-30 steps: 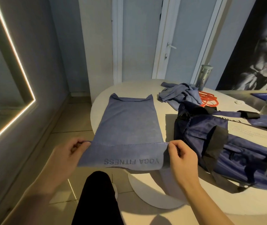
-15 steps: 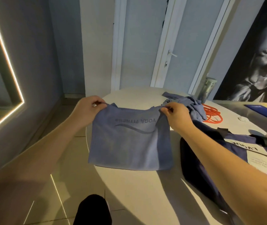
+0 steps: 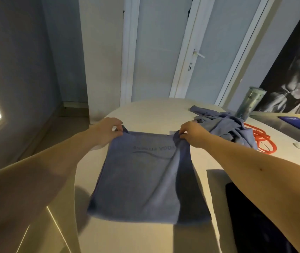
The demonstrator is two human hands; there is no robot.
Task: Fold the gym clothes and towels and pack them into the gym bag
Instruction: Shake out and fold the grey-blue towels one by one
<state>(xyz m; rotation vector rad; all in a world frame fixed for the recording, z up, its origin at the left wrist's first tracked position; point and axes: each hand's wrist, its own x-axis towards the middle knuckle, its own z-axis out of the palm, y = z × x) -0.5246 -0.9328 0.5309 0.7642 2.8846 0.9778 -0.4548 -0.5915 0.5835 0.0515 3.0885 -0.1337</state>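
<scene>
A blue-grey towel [image 3: 141, 181] with dark lettering lies folded in half on the round white table [image 3: 156, 114]. My left hand [image 3: 109, 130] pinches its far left corner and my right hand [image 3: 191, 132] pinches its far right corner, both at the far edge. A crumpled blue-grey garment [image 3: 225, 126] lies just beyond my right hand. Only a dark corner of the gym bag [image 3: 251, 216] shows at the lower right, under my right forearm.
An orange resistance band [image 3: 262, 137] lies right of the crumpled garment. A green tumbler [image 3: 249, 103] stands at the table's back. A dark blue flat item [image 3: 291, 119] lies at the far right. The table's left edge drops to the tiled floor.
Both hands carried the towel's near edge up and over to the far edge, folding it in half. The hands now sit lower, at the far corners on the table.
</scene>
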